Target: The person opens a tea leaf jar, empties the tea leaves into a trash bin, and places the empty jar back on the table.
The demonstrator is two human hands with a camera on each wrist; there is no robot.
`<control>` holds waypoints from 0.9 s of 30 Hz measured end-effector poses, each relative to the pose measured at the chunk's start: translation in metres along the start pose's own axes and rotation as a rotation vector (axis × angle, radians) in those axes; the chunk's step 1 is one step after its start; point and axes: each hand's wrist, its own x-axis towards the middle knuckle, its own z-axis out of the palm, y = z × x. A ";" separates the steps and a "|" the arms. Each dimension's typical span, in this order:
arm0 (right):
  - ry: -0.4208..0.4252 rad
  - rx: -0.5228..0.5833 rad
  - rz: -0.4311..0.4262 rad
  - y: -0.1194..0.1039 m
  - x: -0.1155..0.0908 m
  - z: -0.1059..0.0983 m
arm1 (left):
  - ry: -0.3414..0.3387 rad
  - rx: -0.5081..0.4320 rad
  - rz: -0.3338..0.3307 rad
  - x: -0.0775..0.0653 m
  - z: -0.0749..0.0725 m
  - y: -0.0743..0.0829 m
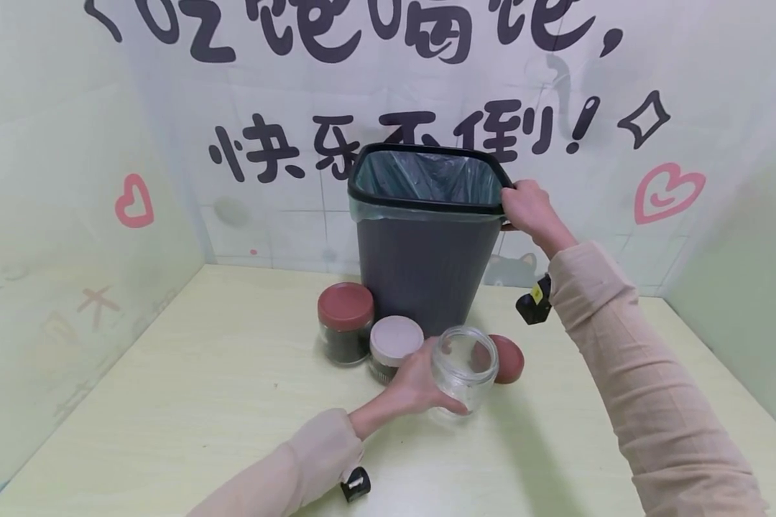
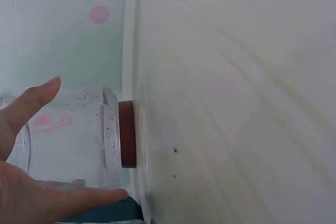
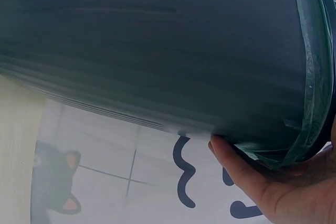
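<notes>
In the head view, the wall carries dark writing: 吃饱喝饱 on a line cropped by the top edge, and 快乐不倒! below, partly covered by a dark bin. The left hand holds a clear jar, spread about as wide as the glass. The jar is in front of the bin, mouth up, a red lid behind its right side. Left of it on the table stand a white-topped jar and a red-topped jar. The right hand grips the bin's right rim, over the green liner.

In the left wrist view, thumb and finger flank the clear jar, whose base looks raised off the table.

In the right wrist view, one fingertip touches the bin's side below the rim; the wall's dark strokes, beside a cat drawing, are too cropped to read.
</notes>
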 end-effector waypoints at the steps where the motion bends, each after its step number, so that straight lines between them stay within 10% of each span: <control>1: -0.001 0.001 0.002 0.000 0.000 0.000 | 0.000 0.009 -0.003 0.001 0.002 -0.001; 27: -0.015 -0.022 0.011 0.000 0.002 -0.003 | -0.031 0.173 -0.101 0.026 0.025 0.005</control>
